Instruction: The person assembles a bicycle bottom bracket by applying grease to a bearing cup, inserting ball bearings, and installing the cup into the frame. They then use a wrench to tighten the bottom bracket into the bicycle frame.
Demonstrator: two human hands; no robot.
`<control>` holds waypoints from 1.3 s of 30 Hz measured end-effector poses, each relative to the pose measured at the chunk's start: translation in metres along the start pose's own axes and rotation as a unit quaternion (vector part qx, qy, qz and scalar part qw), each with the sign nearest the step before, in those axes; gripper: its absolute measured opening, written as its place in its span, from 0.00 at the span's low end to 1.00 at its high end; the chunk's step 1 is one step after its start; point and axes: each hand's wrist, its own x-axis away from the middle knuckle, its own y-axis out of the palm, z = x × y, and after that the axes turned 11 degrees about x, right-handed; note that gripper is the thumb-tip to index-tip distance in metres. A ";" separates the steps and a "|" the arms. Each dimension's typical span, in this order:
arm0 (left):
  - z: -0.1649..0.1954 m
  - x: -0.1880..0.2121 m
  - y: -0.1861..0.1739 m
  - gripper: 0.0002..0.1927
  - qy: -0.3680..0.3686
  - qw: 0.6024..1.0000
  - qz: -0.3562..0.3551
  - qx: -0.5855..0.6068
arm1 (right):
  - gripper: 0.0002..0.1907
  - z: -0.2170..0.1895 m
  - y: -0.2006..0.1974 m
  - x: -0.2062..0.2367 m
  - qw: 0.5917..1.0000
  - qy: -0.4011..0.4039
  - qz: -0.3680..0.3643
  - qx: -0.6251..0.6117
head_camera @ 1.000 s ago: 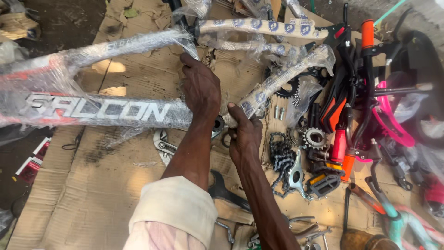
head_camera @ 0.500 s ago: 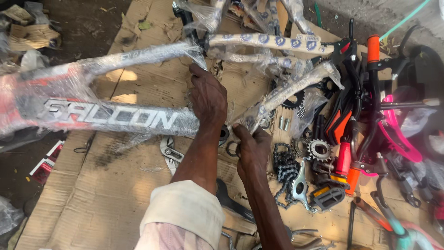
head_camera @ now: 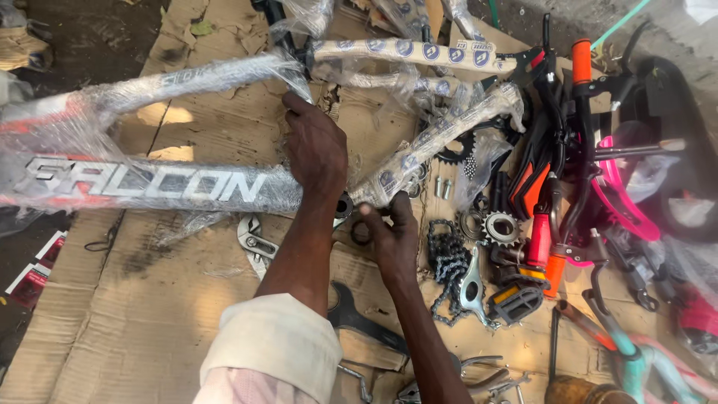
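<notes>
A bicycle frame (head_camera: 149, 187) wrapped in clear plastic lies across flattened cardboard (head_camera: 134, 314). My left hand (head_camera: 318, 146) presses down on the frame where its tubes meet, fingers curled over the wrap. The bottom bracket shell (head_camera: 344, 206) shows just below that hand. My right hand (head_camera: 393, 239) sits right beside the shell, its fingertips pinched at a small dark ring (head_camera: 361, 233). A wrapped chainstay tube (head_camera: 441, 135) runs up and to the right from the shell.
An adjustable wrench (head_camera: 254, 243) lies under the frame and a black spanner (head_camera: 359, 318) near my forearms. To the right are a chain (head_camera: 445, 262), a sprocket (head_camera: 499, 227), pedals (head_camera: 516, 299), two bolts (head_camera: 441, 187), orange-gripped handlebars (head_camera: 580, 63) and pink parts (head_camera: 628, 209).
My left hand stays on the frame junction. My right hand has shifted slightly, its fingers closing in by the bottom bracket shell.
</notes>
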 end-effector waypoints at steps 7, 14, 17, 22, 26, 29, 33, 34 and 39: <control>0.005 0.002 -0.005 0.28 0.002 1.000 -0.003 -0.002 | 0.20 0.000 -0.005 -0.009 0.995 0.091 -0.039 0.000; -0.001 0.001 -0.002 0.25 0.042 0.999 0.022 -0.003 | 0.29 -0.018 0.004 -0.012 0.984 0.133 -0.061 0.100; 0.002 -0.002 -0.003 0.25 0.030 1.000 0.009 0.002 | 0.27 -0.028 0.010 -0.014 0.983 0.163 -0.021 0.078; 0.005 -0.003 -0.007 0.22 0.011 1.000 0.000 -0.001 | 0.29 -0.035 0.015 -0.011 0.986 0.154 0.002 0.071; 0.003 0.000 -0.003 0.23 0.014 1.000 0.006 0.000 | 0.29 -0.034 0.008 0.004 0.988 0.134 0.006 0.075; -0.001 0.001 0.002 0.23 0.016 1.000 0.009 0.001 | 0.30 -0.036 -0.002 0.021 0.980 0.163 0.013 0.115; -0.005 -0.002 0.004 0.25 0.026 1.000 0.007 0.001 | 0.28 -0.049 -0.023 0.057 0.969 0.169 0.005 0.181; -0.005 -0.005 0.003 0.25 0.023 1.000 0.011 -0.007 | 0.27 -0.053 -0.029 0.071 0.965 0.163 -0.005 0.204; -0.006 -0.022 0.006 0.27 -0.036 0.999 -0.021 -0.016 | 0.23 -0.059 -0.097 0.135 0.910 0.193 -0.087 0.355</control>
